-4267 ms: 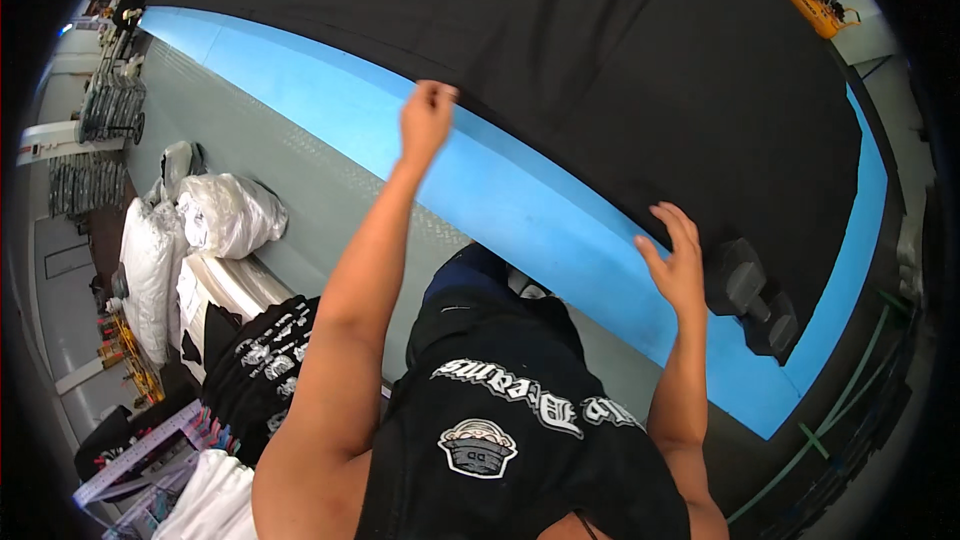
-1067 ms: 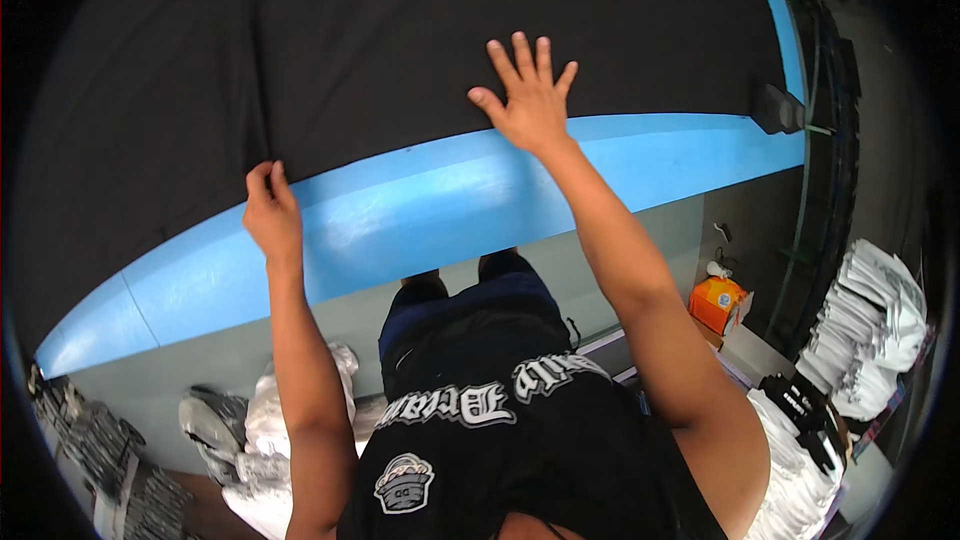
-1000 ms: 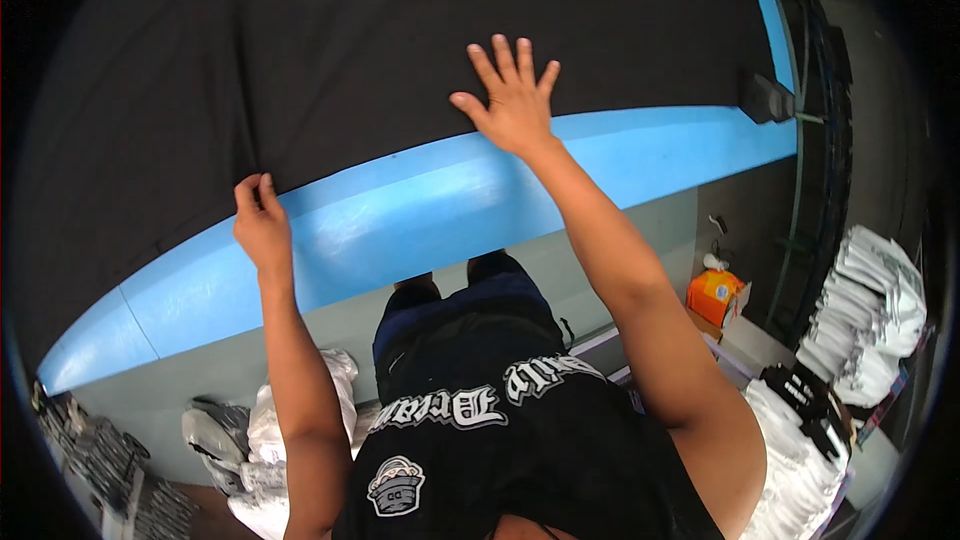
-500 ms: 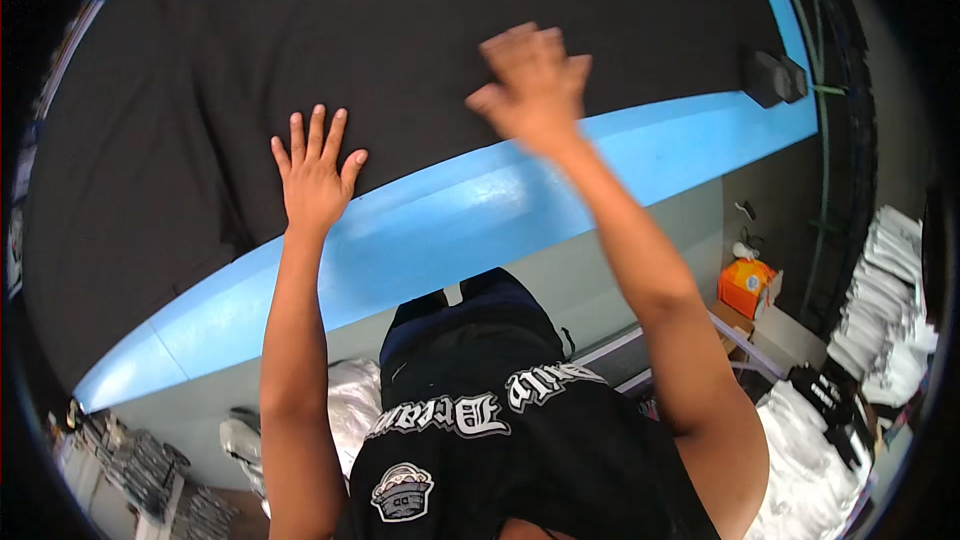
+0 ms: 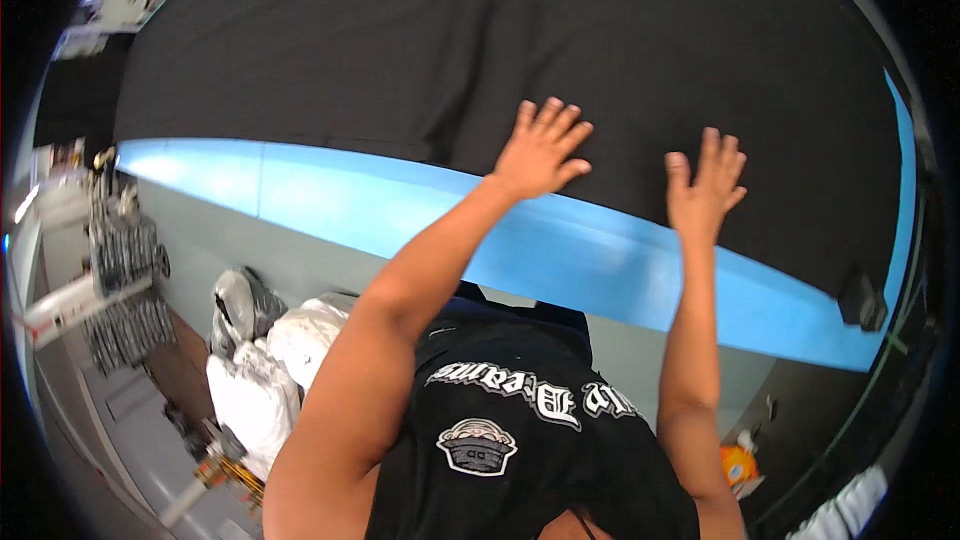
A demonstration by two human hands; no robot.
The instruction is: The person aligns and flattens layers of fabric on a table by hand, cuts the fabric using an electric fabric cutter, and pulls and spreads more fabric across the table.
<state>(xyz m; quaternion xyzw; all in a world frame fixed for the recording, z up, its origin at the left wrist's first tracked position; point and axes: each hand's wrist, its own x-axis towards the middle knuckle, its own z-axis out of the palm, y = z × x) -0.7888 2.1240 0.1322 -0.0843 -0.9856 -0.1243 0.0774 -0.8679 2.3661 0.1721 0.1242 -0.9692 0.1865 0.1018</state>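
Black fabric (image 5: 300, 60) covers most of the blue-edged tabletop (image 5: 360, 204). My left hand (image 5: 540, 150) lies spread on the fabric near its front edge, just right of some long creases, and holds nothing. To its right, my right hand (image 5: 705, 190) also rests on the fabric with fingers apart and nothing in it. A dark blocky object (image 5: 860, 300) sits on the fabric's corner at the right end of the blue edge.
Below the table at left lie white and grey plastic-wrapped bundles (image 5: 250, 400). Stacks of grey machine parts or frames (image 5: 125, 320) stand at far left. An orange package (image 5: 738, 465) is at lower right, near white folded items (image 5: 840, 505).
My left hand released the fabric edge it was pinching, spread out and moved rightward over the fabric. My right hand also shifted. The view has swung, bringing more of the left side in.
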